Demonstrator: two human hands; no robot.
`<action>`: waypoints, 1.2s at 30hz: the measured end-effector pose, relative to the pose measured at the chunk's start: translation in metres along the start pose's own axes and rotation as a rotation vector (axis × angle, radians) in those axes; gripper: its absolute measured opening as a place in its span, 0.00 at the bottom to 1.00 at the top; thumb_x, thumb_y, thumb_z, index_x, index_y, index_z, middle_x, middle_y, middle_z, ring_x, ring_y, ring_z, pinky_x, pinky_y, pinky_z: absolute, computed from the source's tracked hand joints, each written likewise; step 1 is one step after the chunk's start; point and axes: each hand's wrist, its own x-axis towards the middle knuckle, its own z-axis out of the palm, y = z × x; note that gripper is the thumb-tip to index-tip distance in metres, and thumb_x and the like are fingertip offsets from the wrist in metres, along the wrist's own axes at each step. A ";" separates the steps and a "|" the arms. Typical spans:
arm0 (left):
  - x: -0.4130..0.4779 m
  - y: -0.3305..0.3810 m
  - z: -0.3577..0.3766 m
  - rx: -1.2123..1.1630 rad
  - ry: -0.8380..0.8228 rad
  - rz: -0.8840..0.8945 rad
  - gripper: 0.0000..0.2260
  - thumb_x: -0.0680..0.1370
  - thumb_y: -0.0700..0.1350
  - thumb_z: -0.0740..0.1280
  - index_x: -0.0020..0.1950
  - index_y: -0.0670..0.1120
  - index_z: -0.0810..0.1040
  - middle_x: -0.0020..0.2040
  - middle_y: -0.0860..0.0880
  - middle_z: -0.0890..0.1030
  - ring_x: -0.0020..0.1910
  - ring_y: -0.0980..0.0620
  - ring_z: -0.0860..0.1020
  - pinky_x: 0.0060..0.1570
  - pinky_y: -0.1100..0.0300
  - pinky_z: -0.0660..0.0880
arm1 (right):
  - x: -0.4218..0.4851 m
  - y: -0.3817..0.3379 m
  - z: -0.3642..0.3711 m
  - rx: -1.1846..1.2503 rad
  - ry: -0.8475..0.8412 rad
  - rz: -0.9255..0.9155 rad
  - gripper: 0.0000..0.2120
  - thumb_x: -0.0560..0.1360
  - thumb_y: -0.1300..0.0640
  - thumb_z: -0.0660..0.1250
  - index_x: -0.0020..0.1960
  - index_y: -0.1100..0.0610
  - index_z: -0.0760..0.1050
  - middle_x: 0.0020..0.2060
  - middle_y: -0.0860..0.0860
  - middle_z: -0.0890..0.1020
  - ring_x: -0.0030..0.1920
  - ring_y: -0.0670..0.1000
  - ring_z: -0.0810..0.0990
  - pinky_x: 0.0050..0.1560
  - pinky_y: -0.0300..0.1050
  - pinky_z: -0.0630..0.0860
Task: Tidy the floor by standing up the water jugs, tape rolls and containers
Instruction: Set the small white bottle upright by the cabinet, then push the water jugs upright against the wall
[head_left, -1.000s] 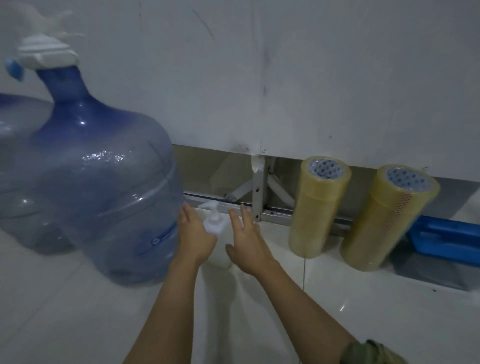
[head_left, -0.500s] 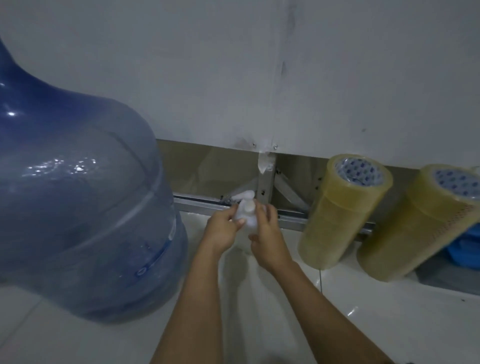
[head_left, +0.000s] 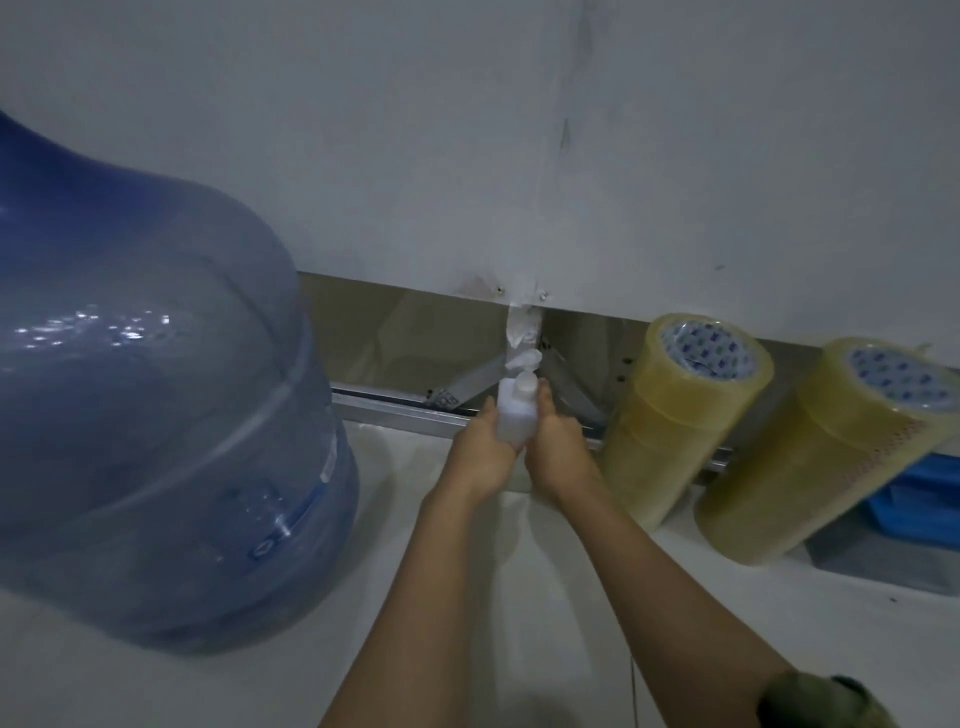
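A small white pump bottle (head_left: 515, 410) stands upright near the wall's metal rail, its base hidden between my hands. My left hand (head_left: 483, 454) wraps its left side and my right hand (head_left: 558, 447) presses its right side. A large blue water jug (head_left: 156, 415) stands upright on the floor at the left, its neck out of frame. Two stacks of clear-yellow tape rolls stand at the right, the nearer stack (head_left: 680, 415) beside my right hand and the farther stack (head_left: 826, 457) beyond it.
A white wall panel (head_left: 519, 156) rises behind everything, with a metal rail and bracket (head_left: 405, 408) along its foot. A blue plastic tray (head_left: 914, 499) lies at the far right behind the tape. Pale floor tiles (head_left: 519, 597) spread around my arms.
My view has moved closer and lower. Both hands went from resting beside the pump bottle to closing around it, and the bottle now sits nearer the rail.
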 end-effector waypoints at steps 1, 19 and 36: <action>-0.004 0.003 -0.002 0.001 0.019 0.009 0.24 0.77 0.40 0.62 0.73 0.48 0.64 0.67 0.44 0.75 0.66 0.44 0.73 0.63 0.54 0.71 | -0.003 -0.004 0.004 -0.032 0.042 0.008 0.24 0.81 0.56 0.53 0.74 0.54 0.50 0.60 0.63 0.74 0.50 0.58 0.75 0.47 0.46 0.71; -0.129 0.094 -0.135 0.242 1.072 0.494 0.23 0.75 0.41 0.65 0.69 0.35 0.68 0.71 0.37 0.68 0.76 0.41 0.58 0.70 0.62 0.55 | -0.082 -0.178 -0.007 0.279 0.017 -0.760 0.41 0.70 0.39 0.54 0.75 0.59 0.48 0.76 0.58 0.50 0.76 0.53 0.48 0.67 0.31 0.47; -0.147 0.043 -0.201 -0.376 1.321 -0.201 0.41 0.66 0.65 0.70 0.75 0.58 0.58 0.74 0.37 0.61 0.72 0.38 0.64 0.71 0.46 0.61 | -0.084 -0.175 0.018 0.342 -0.270 -0.708 0.57 0.61 0.42 0.77 0.73 0.36 0.38 0.74 0.53 0.32 0.77 0.52 0.46 0.71 0.44 0.57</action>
